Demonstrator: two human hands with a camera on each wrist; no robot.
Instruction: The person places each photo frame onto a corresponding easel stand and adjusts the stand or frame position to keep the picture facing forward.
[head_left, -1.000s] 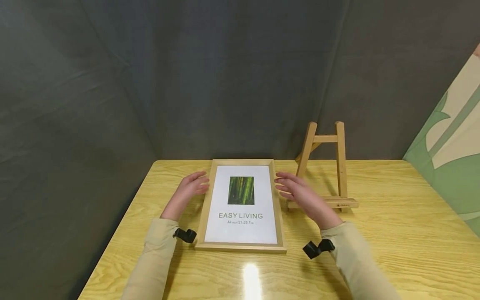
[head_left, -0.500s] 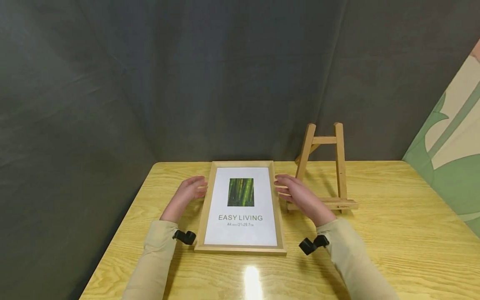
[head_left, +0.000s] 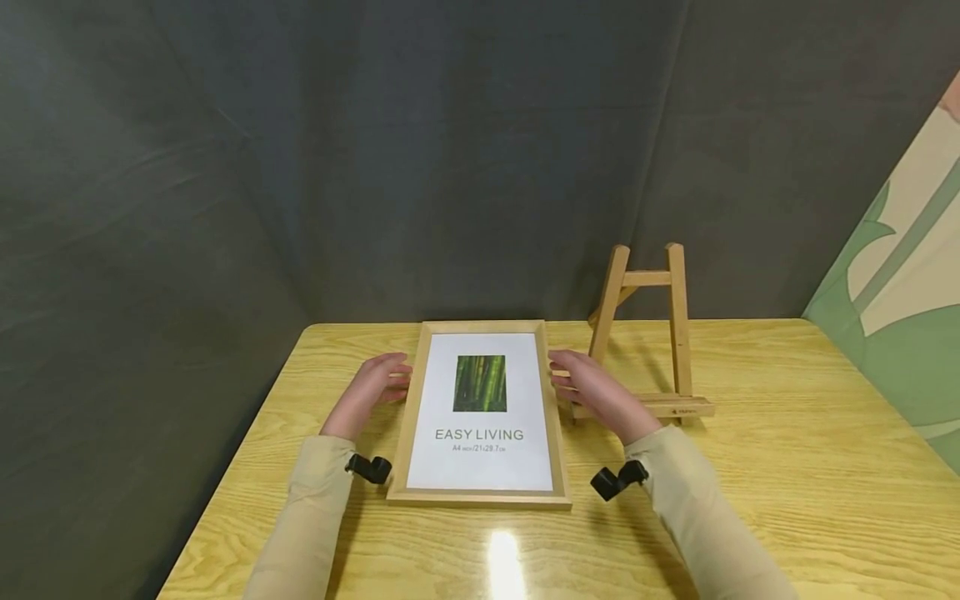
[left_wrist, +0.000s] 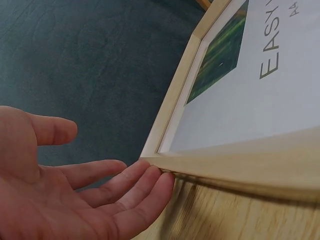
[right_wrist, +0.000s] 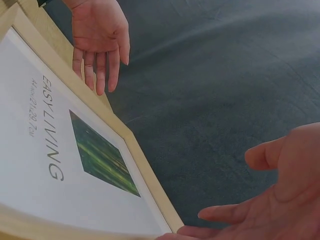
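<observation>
A light wooden picture frame (head_left: 480, 502) lies face up on the table, with a white sheet that shows a green bamboo picture (head_left: 480, 383) and the words EASY LIVING. The left hand (head_left: 366, 393) is at the frame's left side, fingers extended; in the left wrist view the fingertips of that hand (left_wrist: 90, 200) are at the frame's outer edge. At the right side is the right hand (head_left: 600, 393), its fingers loosely extended towards the edge; in the right wrist view this hand (right_wrist: 270, 195) has its lower fingers close to the frame (right_wrist: 150, 185). Neither hand grips it.
A small wooden easel (head_left: 678, 333) stands upright on the table (head_left: 780, 467) just right of the right hand. Dark cloth (head_left: 480, 167) hangs behind and along the left, and a green and beige patterned surface (head_left: 900, 333) is at the far right.
The right hand and forearm have shifted slightly left and the right hand's fingers have drawn a little closer together. The left hand has barely moved, and the frame lies as before.
</observation>
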